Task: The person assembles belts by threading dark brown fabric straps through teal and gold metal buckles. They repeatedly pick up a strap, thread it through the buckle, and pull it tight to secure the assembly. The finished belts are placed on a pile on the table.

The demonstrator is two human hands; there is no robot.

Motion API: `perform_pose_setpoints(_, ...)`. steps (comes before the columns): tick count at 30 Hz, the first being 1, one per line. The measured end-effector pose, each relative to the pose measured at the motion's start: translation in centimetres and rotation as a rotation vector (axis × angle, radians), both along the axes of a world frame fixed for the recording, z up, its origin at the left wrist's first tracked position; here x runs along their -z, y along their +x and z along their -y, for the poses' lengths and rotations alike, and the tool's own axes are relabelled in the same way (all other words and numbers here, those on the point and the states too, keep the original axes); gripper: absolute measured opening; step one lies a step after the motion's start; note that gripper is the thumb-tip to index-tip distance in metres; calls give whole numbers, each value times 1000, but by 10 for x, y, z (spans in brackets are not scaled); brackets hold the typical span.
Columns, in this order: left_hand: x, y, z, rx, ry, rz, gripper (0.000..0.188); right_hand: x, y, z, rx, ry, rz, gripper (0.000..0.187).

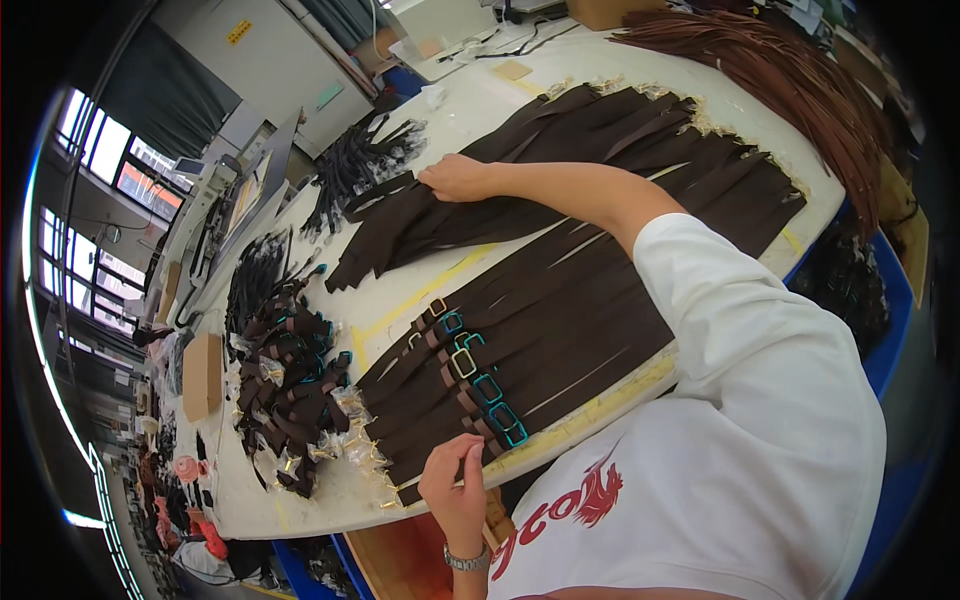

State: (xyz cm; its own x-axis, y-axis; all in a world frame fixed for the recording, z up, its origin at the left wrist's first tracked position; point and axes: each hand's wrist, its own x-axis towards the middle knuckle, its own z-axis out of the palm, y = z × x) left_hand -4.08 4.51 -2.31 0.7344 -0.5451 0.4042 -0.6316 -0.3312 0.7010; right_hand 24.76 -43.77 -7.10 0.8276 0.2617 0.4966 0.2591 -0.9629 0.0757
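My right hand (pixel 458 178), reaching across from the right, is closed around the end of a dark brown belt strap (pixel 378 200), which bends into a loop beside the fist. Under that arm spreads a pile of dark brown straps (pixel 570 130). Close to the table's front edge my left hand (pixel 453 485), with a metal watch on its wrist, has thumb and fingers drawn together; what they hold, if anything, is hidden. Just beyond its fingertips lies a row of belt buckles (pixel 487 388), some gold, some covered in turquoise, on flat, side-by-side brown straps (pixel 560 310).
A heap of buckled belt pieces (pixel 290 380) lies at the left, with black straps (pixel 360 165) behind it. Reddish-brown strips (pixel 760 80) pile up at the far right. A cardboard piece (pixel 203 377) stands near the left edge of the white table (pixel 235 505). Blue bins (pixel 900 300) stand below.
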Motion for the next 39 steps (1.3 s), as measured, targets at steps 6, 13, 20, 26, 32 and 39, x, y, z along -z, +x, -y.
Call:
perform_pose_setpoints(6,-4,63,68,380,-329,-918,41,-101,-95,-93,-437,203,293,31)
perform_pose_setpoints(13,-26,159,110,640,-1329,-1045,46,-100,-196,-139,-493,152,-19,37)
perform_pose_setpoints(20,-42,201,-40,200,-1422,-623,20,-28,-158,0,-134,313,-133,36)
perform_pose_setpoints(26,-19,180,-129,14,-1492,-572,22,-64,-166,128,62,864,-142,30)
perform_pose_setpoints(32,-15,115,-95,-1,-1306,-547,44,-131,-271,203,360,454,-829,17)
perform_pose_setpoints(39,-6,52,74,205,-887,-1014,53,-130,-374,320,1533,-557,-1358,78)
